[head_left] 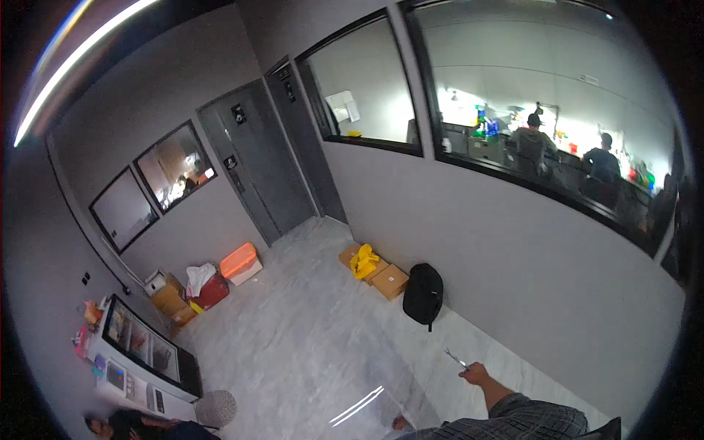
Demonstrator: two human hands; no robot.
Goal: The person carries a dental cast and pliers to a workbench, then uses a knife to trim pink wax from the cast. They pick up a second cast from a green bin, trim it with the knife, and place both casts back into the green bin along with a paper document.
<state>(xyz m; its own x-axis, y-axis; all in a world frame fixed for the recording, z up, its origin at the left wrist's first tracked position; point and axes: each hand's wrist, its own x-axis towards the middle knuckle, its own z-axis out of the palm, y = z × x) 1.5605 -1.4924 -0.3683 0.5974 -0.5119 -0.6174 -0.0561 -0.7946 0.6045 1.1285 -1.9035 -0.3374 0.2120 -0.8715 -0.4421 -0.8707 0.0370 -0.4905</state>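
At the lower right, my right hand [475, 374] is closed round a slim silver metal tool [455, 358] with a forked tip. The tool points up and left over the pale floor; its exact kind I cannot tell. Only a small part of my left hand [400, 423] shows at the bottom edge, its fingers mostly hidden. Beside it lies a clear, glossy sheet-like surface [367, 392] that mirrors two bright light strips. A dark checked sleeve [506, 422] covers my right arm.
A black backpack [423, 295] leans by the right wall, beside cardboard boxes [387, 281] with a yellow bag [364, 261]. An orange-lidded bin [241, 264] stands near the grey door [257, 158]. A display fridge [143, 343], a pouf [215, 408] and a reclining person [139, 425] are left. People sit behind the window.
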